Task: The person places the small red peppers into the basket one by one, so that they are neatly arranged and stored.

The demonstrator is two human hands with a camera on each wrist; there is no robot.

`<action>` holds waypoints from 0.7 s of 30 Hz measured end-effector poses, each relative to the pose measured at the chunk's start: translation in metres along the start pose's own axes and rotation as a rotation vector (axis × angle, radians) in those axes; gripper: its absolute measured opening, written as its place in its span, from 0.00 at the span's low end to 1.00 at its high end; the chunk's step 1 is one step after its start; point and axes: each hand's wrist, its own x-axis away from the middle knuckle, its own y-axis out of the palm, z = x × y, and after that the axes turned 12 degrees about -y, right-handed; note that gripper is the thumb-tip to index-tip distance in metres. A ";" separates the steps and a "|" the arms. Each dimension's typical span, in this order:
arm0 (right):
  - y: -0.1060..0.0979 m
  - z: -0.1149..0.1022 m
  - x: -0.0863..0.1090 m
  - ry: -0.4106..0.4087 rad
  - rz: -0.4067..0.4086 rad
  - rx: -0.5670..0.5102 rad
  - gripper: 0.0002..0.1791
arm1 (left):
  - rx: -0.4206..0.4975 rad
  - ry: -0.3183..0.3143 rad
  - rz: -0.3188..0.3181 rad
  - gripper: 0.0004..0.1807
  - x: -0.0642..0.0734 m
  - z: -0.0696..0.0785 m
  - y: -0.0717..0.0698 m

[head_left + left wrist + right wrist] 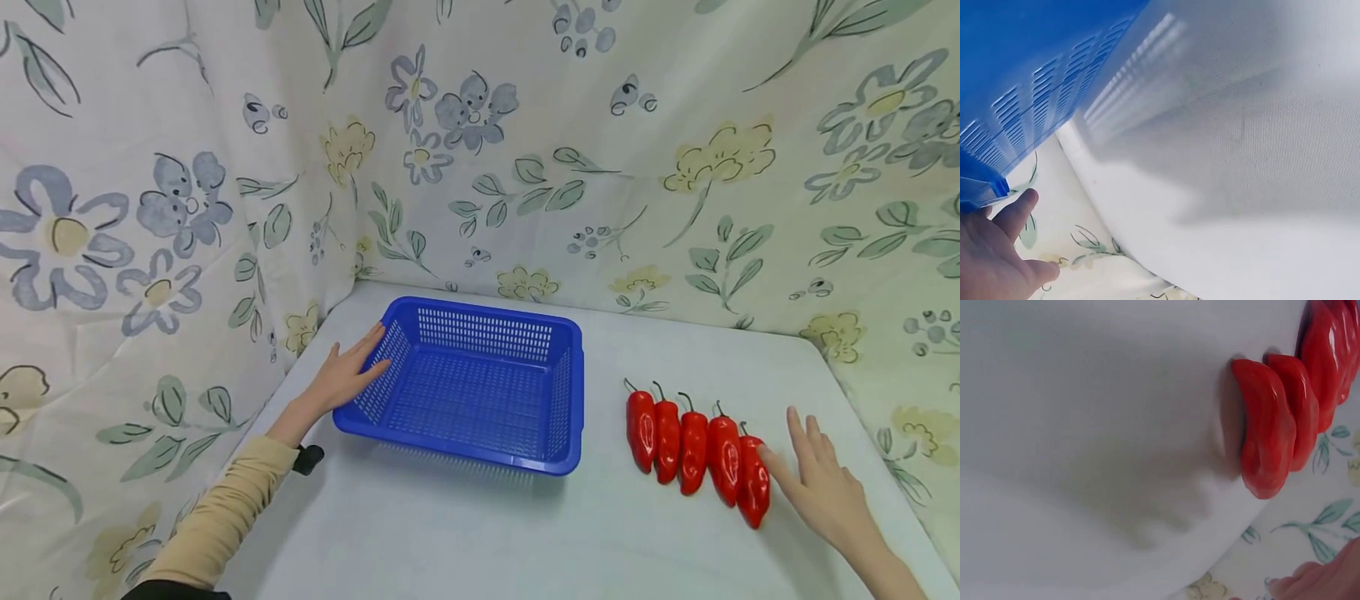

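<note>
A blue plastic basket [480,457] with slotted walls stands on the white table. My left hand [337,379] is at its left side, fingers straight and thumb spread, fingertips right at the rim. In the left wrist view the left hand [997,256] lies just below a corner of the basket [1041,87]. Several red chili peppers [693,452] lie side by side in a row to the right of the basket. My right hand [821,483], fingers spread and holding nothing, is beside the rightmost pepper [754,483]. The right wrist view shows that pepper [1266,431] close up, stem hidden.
The white table [465,542] carries the basket and peppers. A floral cloth [525,167] hangs behind the table and along its left and right sides. A dark wrist strap piece [308,459] shows under my left wrist.
</note>
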 end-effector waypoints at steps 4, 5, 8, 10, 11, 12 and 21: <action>0.002 0.001 0.000 0.035 -0.065 -0.059 0.49 | 0.021 0.004 0.005 0.38 -0.001 0.000 0.002; 0.003 0.001 0.000 0.044 -0.081 -0.084 0.50 | 0.036 0.008 0.006 0.38 -0.002 0.000 0.002; 0.004 0.001 0.001 0.077 -0.122 -0.184 0.50 | 0.093 0.024 0.002 0.38 -0.001 -0.001 0.004; 0.006 0.000 0.001 0.108 -0.146 -0.242 0.51 | 0.128 0.034 -0.002 0.38 -0.001 -0.001 0.005; 0.006 0.000 0.001 0.123 -0.165 -0.273 0.51 | 0.137 0.039 -0.002 0.38 -0.001 -0.002 0.005; 0.007 -0.001 0.001 0.145 -0.184 -0.299 0.51 | 0.146 0.044 -0.001 0.38 -0.001 -0.002 0.006; 0.017 -0.002 -0.001 0.261 -0.256 -0.383 0.52 | 0.233 0.061 0.002 0.37 -0.001 -0.004 0.006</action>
